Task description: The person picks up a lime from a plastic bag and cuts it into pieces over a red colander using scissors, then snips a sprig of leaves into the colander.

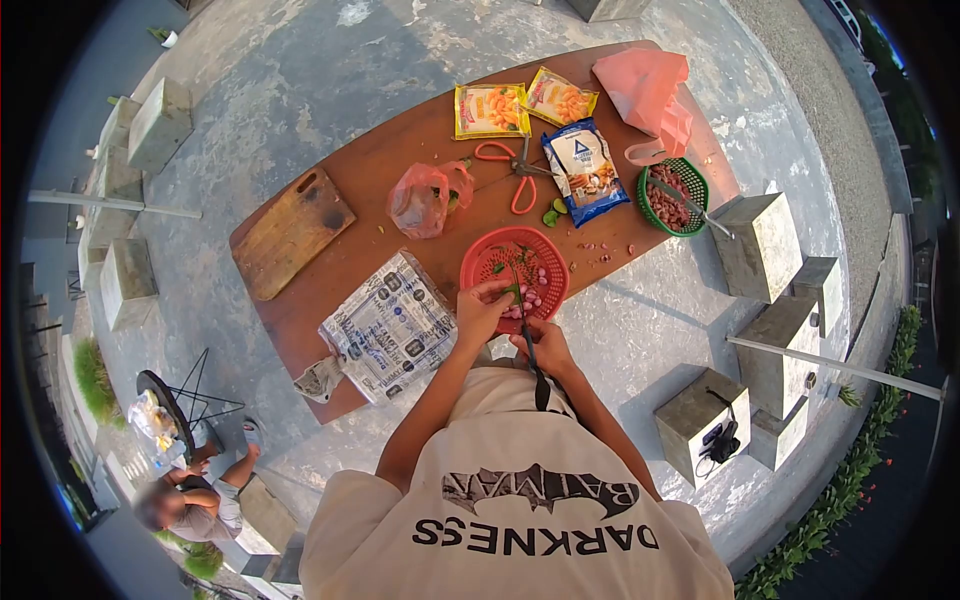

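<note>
1. The fingers (490, 295) of the left hand (480, 312) are pinched shut on a small green stem (511, 291), held over the near rim of the red basket (540, 250).
2. The right hand (545, 345) is just beside the left. It is closed around a knife (540, 385); the black handle sticks back toward the body and the thin blade points into the basket.
3. The red basket stands at the table's (370, 170) near edge, towards its right end, and holds small pinkish bulbs and green bits.
4. Just left of the basket, on the same near edge, lies a newspaper parcel (385, 325).
5. In the middle of the table are a crumpled pink bag (425, 198), orange-handled scissors (515, 172), a blue-and-white packet (585, 172) and cut lime pieces (553, 213).
6. A wooden cutting board (292, 232) lies at the left end.
7. Two yellow packets (490, 108) lie at the far edge.
8. At the right end stands a green basket (690, 180) of reddish bulbs, with another pink bag (648, 90) beyond it.
9. Another person (190, 500) sits on the ground well off to the left.
</note>
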Demonstrator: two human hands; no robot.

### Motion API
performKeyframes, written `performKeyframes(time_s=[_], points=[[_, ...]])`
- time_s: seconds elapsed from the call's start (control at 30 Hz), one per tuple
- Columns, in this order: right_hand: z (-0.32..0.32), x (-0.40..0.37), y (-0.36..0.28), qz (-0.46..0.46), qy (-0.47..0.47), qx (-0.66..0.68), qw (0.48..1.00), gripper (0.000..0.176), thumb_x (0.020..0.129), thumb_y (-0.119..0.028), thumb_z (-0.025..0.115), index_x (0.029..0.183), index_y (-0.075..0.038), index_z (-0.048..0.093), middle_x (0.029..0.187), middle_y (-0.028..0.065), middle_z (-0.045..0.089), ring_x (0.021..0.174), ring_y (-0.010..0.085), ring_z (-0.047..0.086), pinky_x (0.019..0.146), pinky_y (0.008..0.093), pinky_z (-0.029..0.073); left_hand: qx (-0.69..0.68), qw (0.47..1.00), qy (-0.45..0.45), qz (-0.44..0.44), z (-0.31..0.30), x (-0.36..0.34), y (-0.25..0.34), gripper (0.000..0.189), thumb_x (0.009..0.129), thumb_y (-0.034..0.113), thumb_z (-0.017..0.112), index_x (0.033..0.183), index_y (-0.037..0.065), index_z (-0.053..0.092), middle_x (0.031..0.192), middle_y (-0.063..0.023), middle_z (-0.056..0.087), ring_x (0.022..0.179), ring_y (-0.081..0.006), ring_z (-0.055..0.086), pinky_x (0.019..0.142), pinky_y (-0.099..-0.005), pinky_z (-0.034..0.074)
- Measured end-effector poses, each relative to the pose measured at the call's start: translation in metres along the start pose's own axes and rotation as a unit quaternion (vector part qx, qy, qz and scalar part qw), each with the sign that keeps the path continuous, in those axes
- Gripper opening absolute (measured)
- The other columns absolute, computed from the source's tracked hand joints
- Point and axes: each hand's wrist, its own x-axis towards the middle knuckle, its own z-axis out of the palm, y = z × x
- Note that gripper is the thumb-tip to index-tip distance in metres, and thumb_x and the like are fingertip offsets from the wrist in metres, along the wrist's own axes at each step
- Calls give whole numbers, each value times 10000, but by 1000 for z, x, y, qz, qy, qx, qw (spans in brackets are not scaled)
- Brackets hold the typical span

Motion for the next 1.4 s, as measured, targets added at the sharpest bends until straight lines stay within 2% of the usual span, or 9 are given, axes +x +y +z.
performKeyframes(time_s=[0.1, 0.3, 0.47, 0.8, 0.93, 1.0, 1.2, 1.27, 1.4], points=[[-2, -2, -3, 43, -3, 10, 999, 186, 878, -166, 699, 888, -34, 568, 614, 6, 560, 519, 94, 534, 476, 250, 422, -7, 1000, -9, -15, 2, -2, 6, 241, 852, -43, 649, 1083, -109, 624, 917, -140, 695, 745, -140, 675, 669, -258, 587], [2, -1, 1, -30, 7, 33, 999, 200, 871, -169, 705, 891, -39, 554, 645, -3, 561, 563, 85, 547, 507, 239, 431, -24, 999, -3, -23, 2, -1, 7, 261, 851, -40, 653, 1101, -110, 619, 908, -139, 696, 744, -143, 677, 665, -260, 591], [3, -3, -7, -20, -3, 45, 999, 193, 872, -166, 701, 900, -42, 556, 659, -9, 554, 571, 82, 542, 514, 237, 428, 0, 1000, -5, -23, 2, -1, 6, 282, 813, -47, 692, 1089, -86, 657, 976, -124, 696, 842, -129, 660, 761, -237, 545], [3, 0, -4, -1, 4, 36, 999, 175, 873, -141, 699, 912, -26, 573, 649, -5, 552, 544, 85, 539, 488, 243, 421, -23, 998, -26, -56, 1, -1, 10, 288, 816, -56, 679, 1098, -102, 644, 956, -140, 696, 836, -141, 666, 760, -240, 561], [1, 2, -1, 9, 2, 0, 1000, 261, 869, -235, 723, 878, -30, 563, 634, -5, 558, 546, 75, 507, 487, 252, 423, -26, 999, -28, -31, -1, 2, 4, 272, 854, -43, 650, 1119, -97, 625, 906, -122, 697, 734, -127, 667, 657, -239, 580], [0, 1, -4, 39, -1, 9, 999, 141, 882, -121, 675, 910, -23, 577, 633, 9, 564, 509, 95, 538, 458, 250, 409, -24, 999, -33, -21, -3, 3, 1, 280, 857, -44, 647, 1130, -100, 618, 899, -122, 695, 721, -129, 667, 650, -240, 581], [6, 1, -11, -29, -4, 47, 998, 162, 891, -141, 644, 986, -24, 585, 681, 2, 571, 585, 88, 543, 530, 234, 419, -43, 998, -15, -31, -2, 1, 8, 277, 867, -47, 640, 1135, -109, 605, 856, -116, 684, 692, -128, 658, 621, -257, 585], [7, 1, -11, -30, -10, 46, 998, 173, 892, -144, 641, 1005, -25, 585, 691, -2, 568, 598, 87, 540, 547, 231, 420, -50, 998, -8, -44, -2, 0, 10, 278, 825, -54, 677, 1101, -79, 656, 921, -112, 700, 809, -121, 658, 743, -231, 546], [8, 0, -17, -19, -11, 51, 998, 189, 890, -146, 644, 1026, -26, 588, 697, -11, 557, 602, 87, 530, 553, 228, 418, -47, 998, -12, -39, -3, -1, 15, 273, 823, -45, 684, 1094, -76, 660, 918, -114, 703, 798, -119, 659, 734, -231, 547]])
